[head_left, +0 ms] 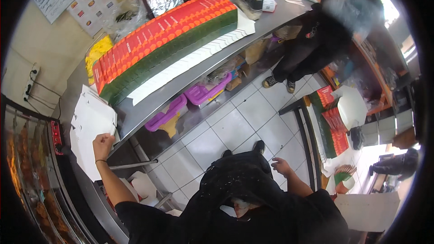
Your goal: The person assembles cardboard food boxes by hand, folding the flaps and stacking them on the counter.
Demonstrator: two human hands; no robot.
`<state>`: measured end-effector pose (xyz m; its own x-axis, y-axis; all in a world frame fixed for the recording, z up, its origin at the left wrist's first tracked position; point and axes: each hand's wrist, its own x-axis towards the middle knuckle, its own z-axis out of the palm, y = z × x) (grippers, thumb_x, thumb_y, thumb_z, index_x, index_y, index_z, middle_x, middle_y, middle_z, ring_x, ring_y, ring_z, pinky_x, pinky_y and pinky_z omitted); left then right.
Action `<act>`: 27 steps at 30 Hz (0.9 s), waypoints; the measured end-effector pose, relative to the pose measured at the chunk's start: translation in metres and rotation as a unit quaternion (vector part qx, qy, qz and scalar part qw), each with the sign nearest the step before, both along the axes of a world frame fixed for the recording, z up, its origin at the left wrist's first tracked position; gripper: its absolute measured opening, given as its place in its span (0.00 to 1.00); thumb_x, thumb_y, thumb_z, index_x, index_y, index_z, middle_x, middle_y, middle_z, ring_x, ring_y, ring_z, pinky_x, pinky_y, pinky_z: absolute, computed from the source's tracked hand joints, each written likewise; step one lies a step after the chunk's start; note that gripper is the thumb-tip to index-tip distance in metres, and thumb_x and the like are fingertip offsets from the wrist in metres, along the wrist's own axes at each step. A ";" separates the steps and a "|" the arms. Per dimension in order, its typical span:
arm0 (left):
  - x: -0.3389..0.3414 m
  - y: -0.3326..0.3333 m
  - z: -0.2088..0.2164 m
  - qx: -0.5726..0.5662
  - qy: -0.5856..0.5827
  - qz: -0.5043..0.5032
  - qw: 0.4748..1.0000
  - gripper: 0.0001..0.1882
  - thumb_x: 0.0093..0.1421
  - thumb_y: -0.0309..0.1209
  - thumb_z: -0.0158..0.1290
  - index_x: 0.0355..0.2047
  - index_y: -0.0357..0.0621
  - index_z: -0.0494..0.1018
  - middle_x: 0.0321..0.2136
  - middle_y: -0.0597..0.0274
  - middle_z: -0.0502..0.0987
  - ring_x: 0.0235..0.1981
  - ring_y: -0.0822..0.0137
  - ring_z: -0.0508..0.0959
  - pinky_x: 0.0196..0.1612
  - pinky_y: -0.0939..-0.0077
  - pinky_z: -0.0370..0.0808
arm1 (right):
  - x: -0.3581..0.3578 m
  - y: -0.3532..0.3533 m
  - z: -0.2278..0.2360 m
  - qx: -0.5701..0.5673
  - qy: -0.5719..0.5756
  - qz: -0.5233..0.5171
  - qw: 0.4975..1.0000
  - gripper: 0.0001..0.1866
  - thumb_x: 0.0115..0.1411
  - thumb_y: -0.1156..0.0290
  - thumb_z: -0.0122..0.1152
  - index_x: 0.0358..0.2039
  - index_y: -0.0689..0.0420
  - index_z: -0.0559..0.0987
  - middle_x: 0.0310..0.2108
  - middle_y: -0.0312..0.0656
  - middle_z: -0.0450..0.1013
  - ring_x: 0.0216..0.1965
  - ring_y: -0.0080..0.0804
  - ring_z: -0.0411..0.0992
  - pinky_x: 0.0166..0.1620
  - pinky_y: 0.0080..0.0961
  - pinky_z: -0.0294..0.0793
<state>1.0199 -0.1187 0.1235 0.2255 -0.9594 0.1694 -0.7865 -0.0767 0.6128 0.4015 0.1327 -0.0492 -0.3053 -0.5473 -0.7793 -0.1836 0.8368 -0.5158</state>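
Observation:
My left hand [103, 145] is raised at the near end of the steel counter [149, 106], its fingers pinched on the edge of a stack of flat white cardboard blanks [90, 124]. Further along the counter lies a long fanned row of flattened boxes [167, 40], printed red, orange and green with white flaps. My right hand [281, 166] hangs over the tiled floor, fingers loosely spread, holding nothing. Dark clothing covers my body and legs below.
Another person in black [312, 40] stands at the counter's far end. Purple plastic bins [203, 92] sit on the lower shelf. A second table at right holds more printed boxes [332, 124]. A heated display case [27, 171] is at left.

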 end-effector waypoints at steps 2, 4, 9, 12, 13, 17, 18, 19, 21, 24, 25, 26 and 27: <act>-0.008 -0.002 0.007 0.055 -0.018 0.019 0.998 0.12 0.42 0.32 0.58 0.23 0.35 0.73 0.17 0.64 0.73 0.18 0.75 0.68 0.24 0.82 0.67 | -0.004 0.003 -0.008 -0.012 0.008 0.032 0.999 0.22 0.48 0.71 0.53 0.46 0.60 0.68 0.34 0.47 0.72 0.32 0.30 0.70 0.34 0.25 0.68; 0.002 0.003 0.004 0.085 0.028 0.013 0.996 0.11 0.43 0.32 0.57 0.22 0.35 0.73 0.17 0.63 0.73 0.18 0.74 0.69 0.24 0.81 0.67 | -0.004 0.003 -0.018 -0.014 0.015 0.041 0.999 0.21 0.48 0.72 0.53 0.45 0.60 0.69 0.33 0.46 0.72 0.31 0.30 0.70 0.36 0.25 0.68; 0.003 0.000 -0.004 0.086 -0.033 0.007 0.996 0.14 0.41 0.34 0.59 0.22 0.35 0.72 0.19 0.58 0.74 0.20 0.68 0.72 0.26 0.75 0.69 | -0.008 0.011 -0.032 -0.040 0.025 0.071 0.996 0.21 0.48 0.73 0.52 0.45 0.61 0.69 0.31 0.45 0.72 0.30 0.29 0.69 0.36 0.25 0.68; -0.004 0.007 0.005 0.050 -0.154 0.021 0.987 0.16 0.39 0.36 0.61 0.21 0.35 0.72 0.22 0.54 0.74 0.24 0.62 0.73 0.29 0.71 0.70 | 0.000 0.004 -0.009 -0.011 0.021 0.052 0.998 0.22 0.47 0.73 0.55 0.45 0.63 0.69 0.36 0.51 0.72 0.39 0.36 0.70 0.43 0.26 0.68; -0.005 0.007 0.009 0.104 -0.158 0.032 0.981 0.17 0.38 0.37 0.61 0.21 0.35 0.72 0.23 0.53 0.74 0.25 0.60 0.73 0.31 0.70 0.69 | -0.002 0.004 -0.011 0.001 0.023 0.049 0.999 0.21 0.48 0.74 0.54 0.45 0.63 0.68 0.36 0.51 0.72 0.39 0.36 0.70 0.42 0.25 0.68; 0.006 0.009 0.005 0.151 -0.130 0.038 0.979 0.17 0.37 0.37 0.62 0.20 0.35 0.71 0.23 0.53 0.73 0.25 0.60 0.73 0.31 0.70 0.69 | -0.002 0.011 -0.013 -0.008 0.023 0.055 0.998 0.20 0.49 0.74 0.53 0.44 0.64 0.68 0.36 0.51 0.72 0.39 0.36 0.71 0.42 0.26 0.68; 0.003 0.008 0.006 0.142 -0.113 0.033 0.983 0.17 0.37 0.36 0.62 0.20 0.35 0.71 0.23 0.53 0.73 0.25 0.60 0.73 0.31 0.70 0.69 | -0.002 0.013 -0.015 -0.008 0.022 0.055 0.998 0.20 0.49 0.74 0.53 0.44 0.64 0.68 0.36 0.51 0.72 0.39 0.36 0.71 0.42 0.26 0.68; 0.001 0.009 0.008 0.142 -0.114 0.033 0.983 0.17 0.37 0.36 0.62 0.20 0.35 0.71 0.23 0.53 0.73 0.25 0.60 0.73 0.31 0.70 0.69 | -0.003 0.014 -0.018 -0.006 0.022 0.058 0.998 0.20 0.49 0.73 0.53 0.44 0.64 0.68 0.36 0.51 0.72 0.39 0.37 0.71 0.42 0.26 0.68; -0.006 0.014 0.012 0.087 -0.128 -0.003 0.988 0.15 0.40 0.36 0.60 0.21 0.36 0.71 0.23 0.53 0.73 0.25 0.61 0.73 0.31 0.71 0.69 | -0.002 0.015 -0.020 -0.004 0.021 0.062 0.998 0.20 0.49 0.73 0.53 0.44 0.64 0.68 0.36 0.50 0.72 0.39 0.37 0.71 0.42 0.26 0.68; -0.004 0.014 0.011 0.108 -0.126 0.004 0.986 0.15 0.45 0.37 0.56 0.23 0.35 0.71 0.24 0.51 0.73 0.26 0.59 0.72 0.32 0.70 0.69 | -0.001 0.013 -0.022 -0.011 0.027 0.062 0.998 0.21 0.49 0.72 0.54 0.44 0.64 0.68 0.36 0.50 0.72 0.38 0.37 0.71 0.42 0.26 0.68; -0.003 0.013 0.008 0.106 -0.126 0.005 0.986 0.15 0.45 0.37 0.56 0.23 0.35 0.71 0.24 0.51 0.73 0.26 0.59 0.72 0.32 0.70 0.69 | -0.002 0.014 -0.027 -0.013 0.038 0.072 0.997 0.20 0.49 0.73 0.53 0.45 0.63 0.69 0.35 0.48 0.72 0.34 0.33 0.70 0.39 0.25 0.68; 0.000 0.011 0.003 0.107 -0.138 0.013 0.985 0.16 0.48 0.39 0.53 0.23 0.35 0.70 0.24 0.50 0.73 0.26 0.57 0.72 0.32 0.69 0.68 | -0.002 0.015 -0.029 -0.015 0.049 0.082 0.995 0.21 0.48 0.75 0.52 0.45 0.61 0.69 0.33 0.46 0.72 0.30 0.29 0.69 0.35 0.24 0.68; 0.003 0.010 -0.001 0.109 -0.150 0.023 0.982 0.17 0.52 0.40 0.50 0.24 0.34 0.70 0.23 0.49 0.72 0.26 0.56 0.72 0.32 0.69 0.68 | -0.002 0.014 -0.029 -0.018 0.048 0.084 0.995 0.21 0.48 0.75 0.52 0.45 0.61 0.69 0.33 0.46 0.72 0.30 0.29 0.69 0.35 0.24 0.68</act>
<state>1.0234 -0.1082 0.1227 0.2407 -0.9703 0.0254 -0.9217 -0.2203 0.3192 0.3995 0.1471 -0.0784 -0.2797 -0.6241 -0.7296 -0.3698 0.7713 -0.5180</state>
